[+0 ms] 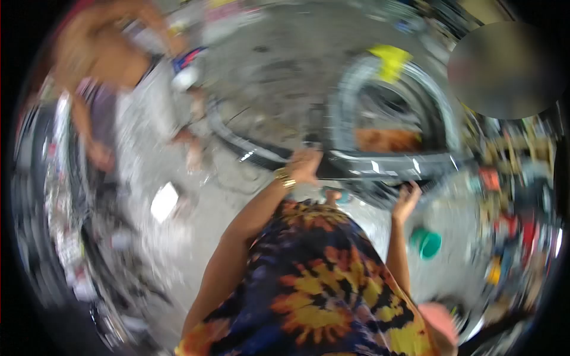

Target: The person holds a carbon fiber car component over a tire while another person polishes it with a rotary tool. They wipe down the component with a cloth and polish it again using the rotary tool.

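A glossy black tire spans the space in front of me, its near side facing my body. At its left end my left hand, with a gold watch on the wrist, is closed on the edge, though blur softens the fingers. My right hand grips its lower edge farther right with curled fingers. Behind it rises a grey, wrapped-looking ring with a yellow piece on top; whether ring and tire are one piece I cannot tell. Another curved black strip runs left from my left hand.
A bare-backed person bends at the upper left. A green bucket stands on the concrete floor at right. Clutter lines the right side, and dark stacked rings the left. A white sheet-like piece lies on the floor.
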